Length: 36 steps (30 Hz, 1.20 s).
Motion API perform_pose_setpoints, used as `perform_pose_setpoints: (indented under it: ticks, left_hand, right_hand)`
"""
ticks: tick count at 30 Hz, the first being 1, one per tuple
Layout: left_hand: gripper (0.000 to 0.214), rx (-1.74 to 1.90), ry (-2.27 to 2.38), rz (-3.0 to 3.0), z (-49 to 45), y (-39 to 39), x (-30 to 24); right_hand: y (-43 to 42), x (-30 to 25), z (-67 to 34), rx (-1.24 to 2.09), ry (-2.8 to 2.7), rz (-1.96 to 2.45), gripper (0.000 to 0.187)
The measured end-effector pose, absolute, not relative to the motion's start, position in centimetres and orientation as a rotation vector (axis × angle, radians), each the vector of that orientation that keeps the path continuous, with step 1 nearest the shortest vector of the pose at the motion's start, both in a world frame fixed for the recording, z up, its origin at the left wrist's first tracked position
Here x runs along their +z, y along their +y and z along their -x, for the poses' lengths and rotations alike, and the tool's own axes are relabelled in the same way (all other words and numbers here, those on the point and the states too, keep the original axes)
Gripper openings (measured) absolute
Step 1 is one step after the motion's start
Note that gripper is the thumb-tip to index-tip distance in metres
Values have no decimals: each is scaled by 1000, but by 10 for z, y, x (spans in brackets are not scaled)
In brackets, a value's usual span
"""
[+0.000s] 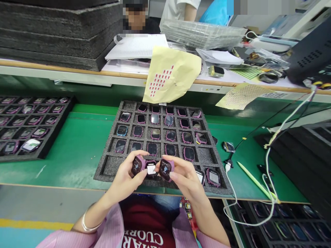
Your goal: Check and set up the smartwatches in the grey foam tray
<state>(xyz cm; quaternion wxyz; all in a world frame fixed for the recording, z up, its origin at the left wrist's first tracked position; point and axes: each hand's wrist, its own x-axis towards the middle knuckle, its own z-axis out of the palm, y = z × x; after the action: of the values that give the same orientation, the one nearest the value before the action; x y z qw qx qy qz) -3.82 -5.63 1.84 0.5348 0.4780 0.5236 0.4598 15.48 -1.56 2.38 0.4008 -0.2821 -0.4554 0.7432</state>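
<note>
My left hand (126,177) pinches a pink smartwatch body (137,164) with a dark screen. My right hand (182,174) grips a second pink smartwatch body (166,169) the same way. Both hands hover over the near edge of a dark foam tray (103,162) whose cells hold several more watch bodies. Between my hands, a watch with a lit white screen (151,168) lies in its cell. Another lit one (213,177) lies in the tray's near right corner.
A second foam tray (55,127) of watch bodies lies at left on the green belt. A yellow paper with red arrow stickers (169,74) hangs off the far shelf. White and black cables (269,151), a green stylus (254,181) and a loose watch body (228,146) lie at right. A person sits opposite.
</note>
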Motion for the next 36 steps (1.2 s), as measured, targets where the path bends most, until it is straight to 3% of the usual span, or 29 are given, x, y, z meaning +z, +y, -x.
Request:
perform_pose_setpoints:
  ticks: [9, 15, 21, 36]
  left_hand:
    - [31, 1099, 1187, -1138, 39, -63, 18]
    - [54, 1137, 1005, -973, 39, -54, 13]
    - [44, 1172, 882, -839, 48, -56, 4]
    - [43, 1130, 873, -825, 47, -59, 2]
  right_hand:
    - [-19, 23, -159, 1930, -1154, 660, 36]
    - [-16, 22, -158, 2046, -1079, 699, 44]
    - [-17, 17, -162, 2058, -944, 716, 45]
    - [-22, 8, -158, 1871, -1107, 778, 39]
